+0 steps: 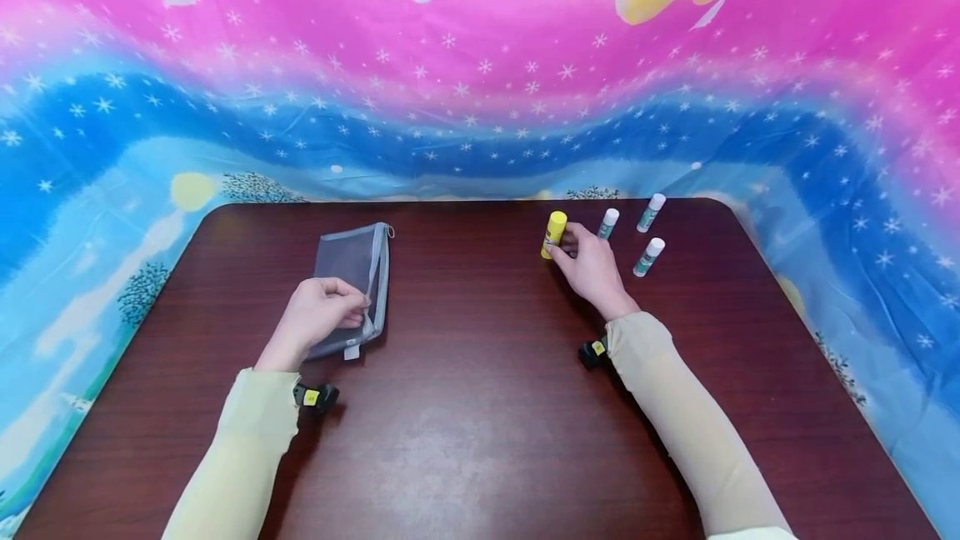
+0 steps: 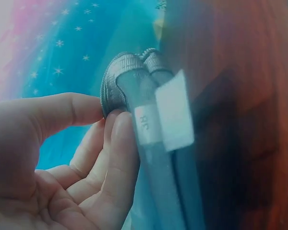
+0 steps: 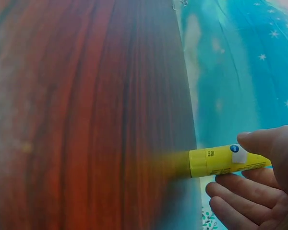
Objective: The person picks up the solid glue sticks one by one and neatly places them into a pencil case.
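Observation:
My left hand (image 1: 322, 311) pinches the zipped edge of a grey mesh zip pouch (image 1: 345, 252) between thumb and fingers. The pouch lies on the left of the table, its mouth toward the right and parted a little. In the left wrist view, its zipper (image 2: 116, 84) shows between the fingertips, beside a white tag (image 2: 175, 112). On the right, a yellow glue stick (image 1: 555, 227) stands upright in the grip of my right hand (image 1: 592, 265). The right wrist view shows thumb and fingers on either side of the yellow glue stick (image 3: 216, 160).
Several glue sticks with white caps and green labels stand right of my right hand: one partly behind it (image 1: 609, 222), one farther back (image 1: 651, 213) and one nearer (image 1: 648, 257). The dark wooden table (image 1: 465, 407) meets a patterned cloth (image 1: 465, 123) at the back and sides.

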Tool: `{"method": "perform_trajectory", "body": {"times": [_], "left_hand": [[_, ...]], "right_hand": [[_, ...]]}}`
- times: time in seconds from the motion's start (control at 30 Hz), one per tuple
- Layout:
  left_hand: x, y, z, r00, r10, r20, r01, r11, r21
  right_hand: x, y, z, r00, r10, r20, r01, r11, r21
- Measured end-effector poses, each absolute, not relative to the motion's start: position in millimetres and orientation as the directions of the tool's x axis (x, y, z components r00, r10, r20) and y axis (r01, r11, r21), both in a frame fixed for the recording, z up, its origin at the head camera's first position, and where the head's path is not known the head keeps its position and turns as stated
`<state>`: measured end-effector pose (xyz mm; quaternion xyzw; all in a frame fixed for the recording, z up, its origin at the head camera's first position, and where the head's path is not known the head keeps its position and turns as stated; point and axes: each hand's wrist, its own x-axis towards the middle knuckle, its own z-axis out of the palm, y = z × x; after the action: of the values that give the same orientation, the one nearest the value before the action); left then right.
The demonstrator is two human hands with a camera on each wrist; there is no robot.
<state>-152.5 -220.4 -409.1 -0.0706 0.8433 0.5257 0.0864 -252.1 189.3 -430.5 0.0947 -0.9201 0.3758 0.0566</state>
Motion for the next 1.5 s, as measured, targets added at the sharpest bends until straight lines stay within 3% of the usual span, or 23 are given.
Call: {"method": "perform_trajectory", "body": {"times": [0.7, 1.23, 1.5], "left_hand": [[-166.3, -189.9, -406.4, -0.983, -0.007, -0.182, -0.170, 0.403, 0.899], [-170.3, -180.5, -407.9, -0.952, 0.071, -0.298, -0.268, 0.281, 0.922], [-172.2, -173.6, -406.8, -0.957, 0.086, -0.276, -0.251, 0.230, 0.940]], "right_hand": [[-256.7, 187.5, -437.2, -0.973, -0.109, 0.204, -0.222, 0.684, -0.695], [-254.5, 187.4, -436.6, -0.969, -0.094, 0.230, -0.232, 0.673, -0.703], [-254.2, 186.3, -435.9, -0.966, -0.084, 0.246, -0.238, 0.664, -0.709]]}}
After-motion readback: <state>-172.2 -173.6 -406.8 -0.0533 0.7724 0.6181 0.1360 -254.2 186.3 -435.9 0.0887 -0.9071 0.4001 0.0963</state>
